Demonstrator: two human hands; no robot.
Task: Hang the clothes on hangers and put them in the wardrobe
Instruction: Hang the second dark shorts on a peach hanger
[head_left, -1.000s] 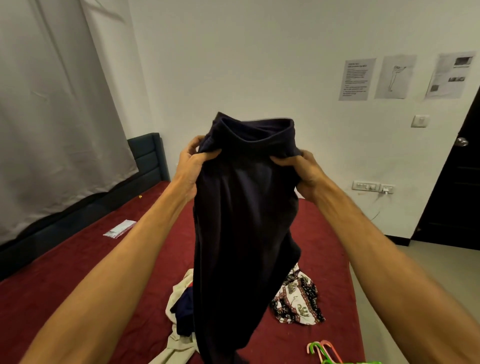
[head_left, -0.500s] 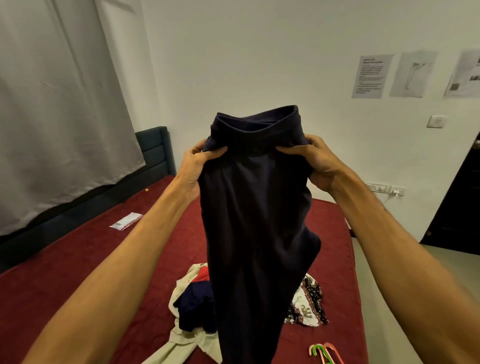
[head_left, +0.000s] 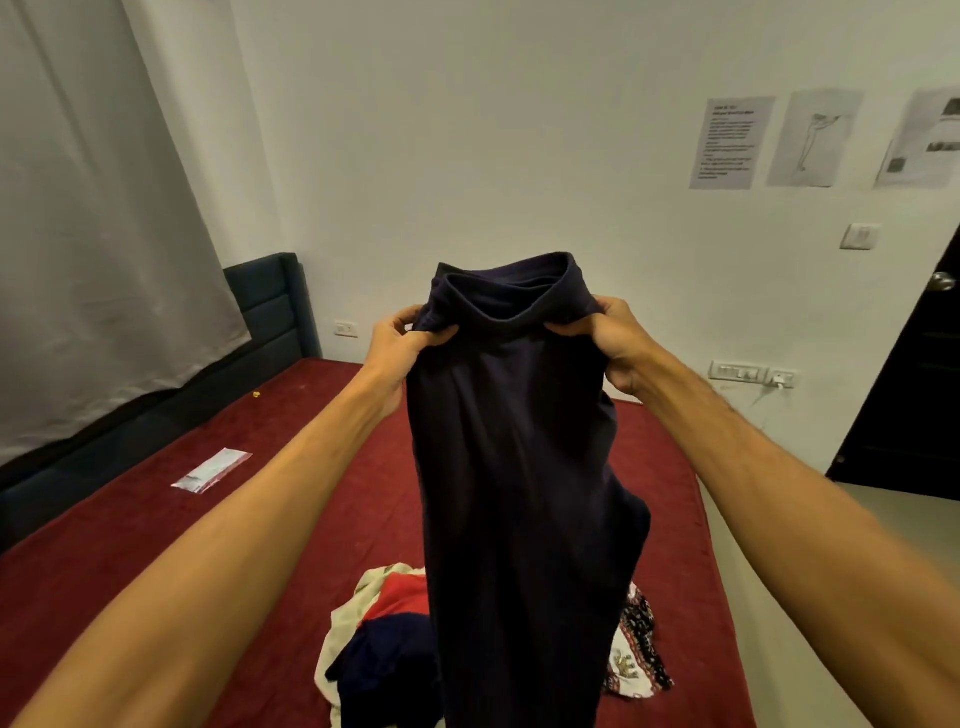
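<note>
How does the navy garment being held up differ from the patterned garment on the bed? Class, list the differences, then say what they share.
Colour: the navy garment is plain and dark; the patterned garment is white with black and red print.
Pose: the navy garment hangs from the left hand and right hand; the patterned garment lies crumpled on the red bed.
Shared: neither is on a hanger.

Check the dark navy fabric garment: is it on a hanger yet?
Not on one. The dark navy fabric garment hangs from its top band, pinched by the left hand and right hand; no hanger shows.
</note>
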